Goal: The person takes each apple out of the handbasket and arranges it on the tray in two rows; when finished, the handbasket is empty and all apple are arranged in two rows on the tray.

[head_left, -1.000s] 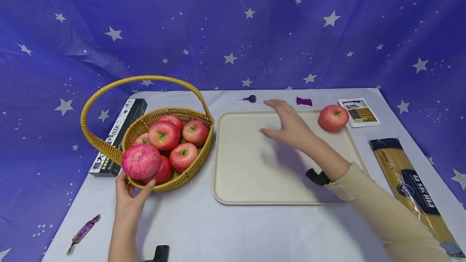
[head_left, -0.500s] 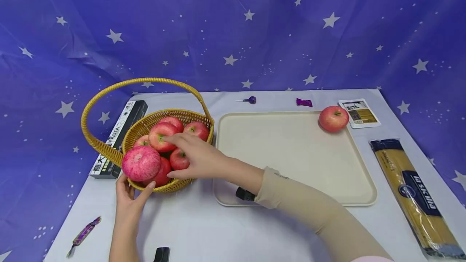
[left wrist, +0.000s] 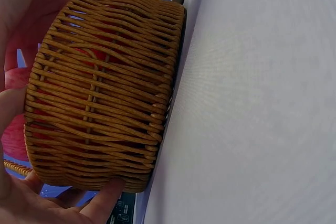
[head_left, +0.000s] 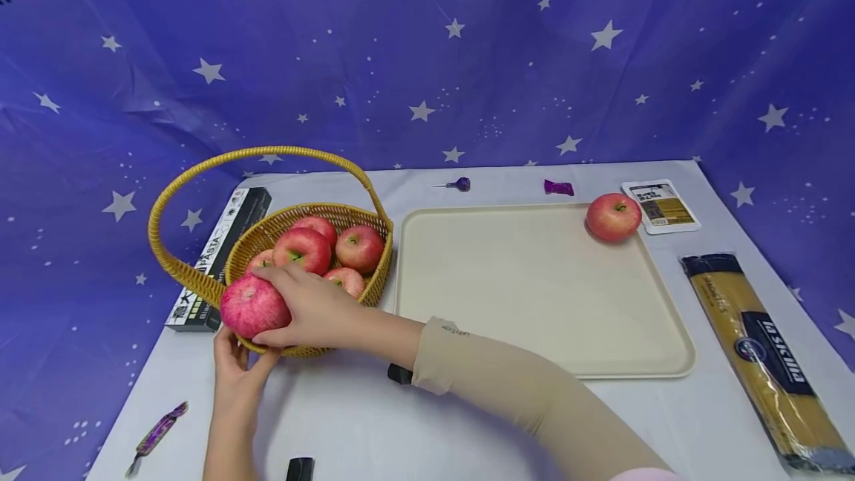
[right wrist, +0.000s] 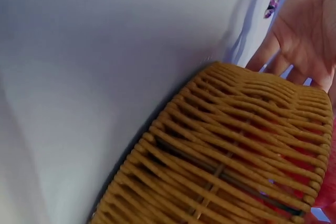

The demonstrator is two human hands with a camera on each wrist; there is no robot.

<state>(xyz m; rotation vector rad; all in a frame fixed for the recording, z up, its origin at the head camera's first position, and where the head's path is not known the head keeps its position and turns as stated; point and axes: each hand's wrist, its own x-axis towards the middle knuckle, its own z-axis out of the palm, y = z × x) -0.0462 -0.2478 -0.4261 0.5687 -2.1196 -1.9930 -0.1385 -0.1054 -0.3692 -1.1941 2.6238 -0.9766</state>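
white cloth table (head_left: 427, 421) under starry blue backdrop (head_left: 427, 58); right hand (head_left: 314, 310) grip round pink apple (head_left: 252, 305); left hand (head_left: 234, 362) fingers straight against basket (head_left: 314, 351)

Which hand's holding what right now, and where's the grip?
Right hand grips the big pink apple on its right side at the basket rim; left hand cups the basket's near wall.

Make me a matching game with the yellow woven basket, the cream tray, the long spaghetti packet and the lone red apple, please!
Things:
1. yellow woven basket
2. cream plastic tray
3. long spaghetti packet
4. lone red apple

Places:
A. far right of the table
B. tray's far right corner
C. left, full of apples
D. middle of the table

Pairs: 1-C, 2-D, 3-A, 4-B
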